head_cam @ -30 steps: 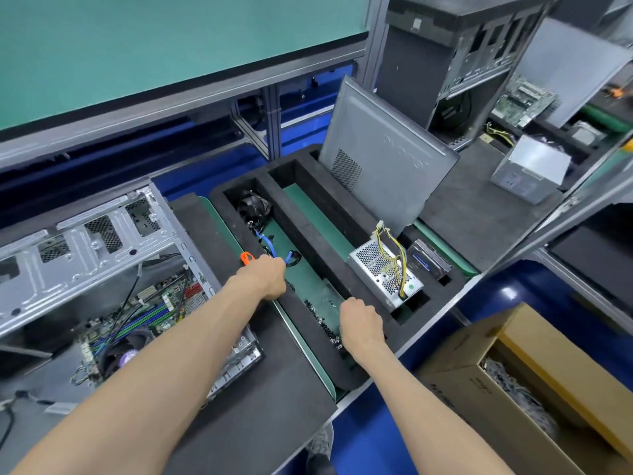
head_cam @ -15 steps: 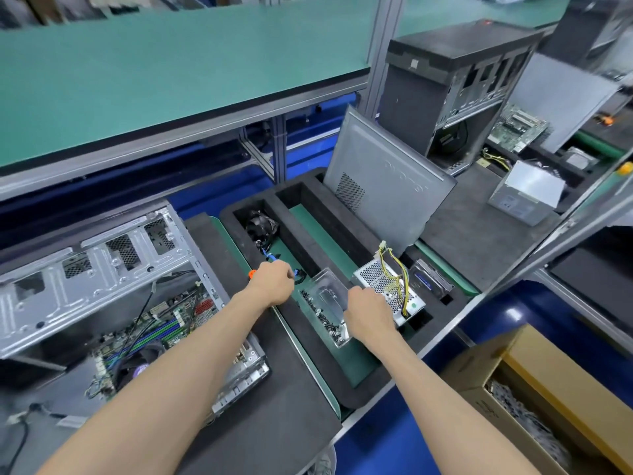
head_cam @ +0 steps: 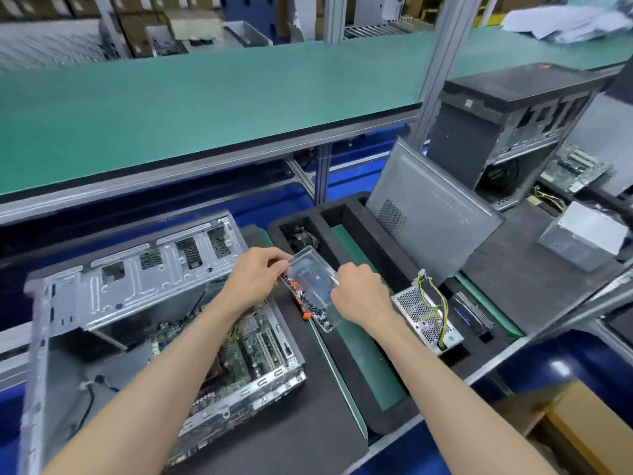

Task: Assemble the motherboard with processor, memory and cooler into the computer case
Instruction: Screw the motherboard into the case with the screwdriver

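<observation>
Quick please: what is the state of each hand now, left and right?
Left hand: fingers curled on the left edge of the clear screw box, holding it.
Right hand: fingers curled on the box's right edge, holding it too.

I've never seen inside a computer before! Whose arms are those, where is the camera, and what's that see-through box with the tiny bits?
The camera sits on a person's head, looking down, so the arms are theirs. The left hand and right hand both hold a clear plastic box, tilted, with small dark screws piled along its lower side. Under it lies an orange-handled screwdriver. At left is an open computer case lying on its side, with the green motherboard inside. At right, a black foam tray holds a silver power supply with yellow wires and a leaning grey side panel.
</observation>
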